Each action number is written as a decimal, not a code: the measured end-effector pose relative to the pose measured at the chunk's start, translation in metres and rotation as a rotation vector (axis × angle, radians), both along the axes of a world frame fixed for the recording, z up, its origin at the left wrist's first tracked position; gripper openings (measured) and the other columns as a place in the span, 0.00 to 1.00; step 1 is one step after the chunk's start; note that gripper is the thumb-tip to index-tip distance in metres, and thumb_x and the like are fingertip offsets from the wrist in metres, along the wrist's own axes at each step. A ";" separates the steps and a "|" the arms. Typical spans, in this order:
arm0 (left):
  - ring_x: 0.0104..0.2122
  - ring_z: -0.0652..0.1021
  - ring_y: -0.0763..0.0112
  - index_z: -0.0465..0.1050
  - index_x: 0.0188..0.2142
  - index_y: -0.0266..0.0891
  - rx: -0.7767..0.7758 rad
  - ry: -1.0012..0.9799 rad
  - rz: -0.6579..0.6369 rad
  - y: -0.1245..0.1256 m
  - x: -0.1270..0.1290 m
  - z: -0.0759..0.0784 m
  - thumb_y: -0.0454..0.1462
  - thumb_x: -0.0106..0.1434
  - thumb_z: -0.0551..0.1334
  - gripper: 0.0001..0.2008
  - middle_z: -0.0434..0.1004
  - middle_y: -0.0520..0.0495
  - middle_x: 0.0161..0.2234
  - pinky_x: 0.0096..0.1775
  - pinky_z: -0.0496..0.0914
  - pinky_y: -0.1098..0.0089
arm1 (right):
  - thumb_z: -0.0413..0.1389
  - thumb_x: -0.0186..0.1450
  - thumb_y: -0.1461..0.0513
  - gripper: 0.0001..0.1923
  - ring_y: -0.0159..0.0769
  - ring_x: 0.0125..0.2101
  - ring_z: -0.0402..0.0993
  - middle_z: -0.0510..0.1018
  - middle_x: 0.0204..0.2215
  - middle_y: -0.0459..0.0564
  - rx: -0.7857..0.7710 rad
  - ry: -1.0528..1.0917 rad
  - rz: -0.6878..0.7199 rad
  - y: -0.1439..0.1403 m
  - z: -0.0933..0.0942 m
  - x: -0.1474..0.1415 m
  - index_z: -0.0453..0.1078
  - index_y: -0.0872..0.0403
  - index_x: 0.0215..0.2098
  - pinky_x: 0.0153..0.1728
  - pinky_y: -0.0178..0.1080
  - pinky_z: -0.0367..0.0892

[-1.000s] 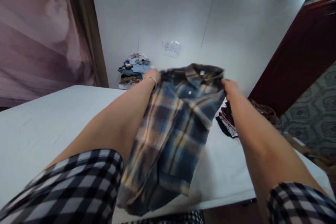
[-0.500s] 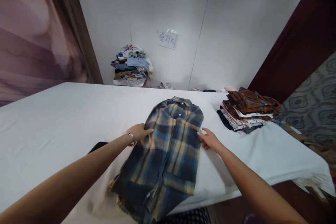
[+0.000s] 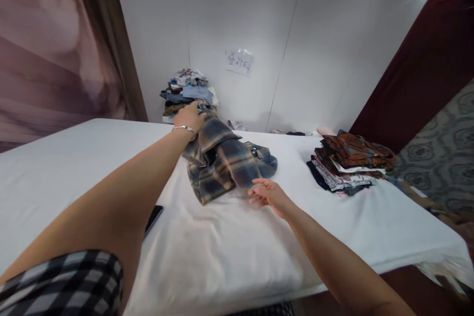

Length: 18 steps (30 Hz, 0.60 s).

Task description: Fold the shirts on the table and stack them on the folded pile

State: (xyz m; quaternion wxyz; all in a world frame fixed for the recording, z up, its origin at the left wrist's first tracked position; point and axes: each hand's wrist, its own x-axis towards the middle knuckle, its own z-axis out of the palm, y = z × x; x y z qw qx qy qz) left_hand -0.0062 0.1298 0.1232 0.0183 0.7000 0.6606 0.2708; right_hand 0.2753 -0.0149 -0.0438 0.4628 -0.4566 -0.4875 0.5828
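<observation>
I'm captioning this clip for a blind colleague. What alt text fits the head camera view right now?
A person's left hand grips a bunched blue and tan plaid shirt and lifts one end of it off a white table, while the right hand reaches open toward the shirt's near edge. A stack of folded patterned clothes sits to the right, and another pile of clothes lies against the far white wall.

The left hand (image 3: 189, 116) is raised at the end of a fully stretched bare arm, fingers curled shut in a grip, knuckles up, with a thin silver bracelet (image 3: 184, 129) just behind it. The right hand (image 3: 267, 194) sits lower and nearer, palm down, fingers loosely spread.
</observation>
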 end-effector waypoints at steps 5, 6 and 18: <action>0.50 0.74 0.58 0.73 0.50 0.41 -0.085 0.120 -0.171 -0.030 0.022 -0.049 0.46 0.64 0.54 0.20 0.75 0.42 0.52 0.50 0.66 0.64 | 0.56 0.58 0.57 0.19 0.35 0.28 0.77 0.80 0.31 0.48 0.194 -0.391 -0.102 0.034 -0.016 0.032 0.70 0.53 0.46 0.24 0.35 0.69; 0.47 0.75 0.59 0.75 0.46 0.43 -0.136 0.139 -0.197 -0.040 0.024 -0.068 0.46 0.63 0.54 0.18 0.77 0.44 0.49 0.49 0.67 0.65 | 0.54 0.60 0.58 0.17 0.36 0.31 0.77 0.81 0.34 0.49 0.224 -0.543 -0.144 0.045 -0.018 0.044 0.71 0.53 0.46 0.27 0.36 0.71; 0.42 0.78 0.57 0.71 0.41 0.41 -0.424 0.210 -0.175 -0.093 0.022 -0.177 0.44 0.61 0.58 0.13 0.79 0.41 0.42 0.38 0.68 0.64 | 0.53 0.61 0.67 0.10 0.41 0.46 0.71 0.79 0.41 0.50 0.343 -1.164 -0.143 0.112 -0.043 0.066 0.78 0.52 0.32 0.44 0.36 0.64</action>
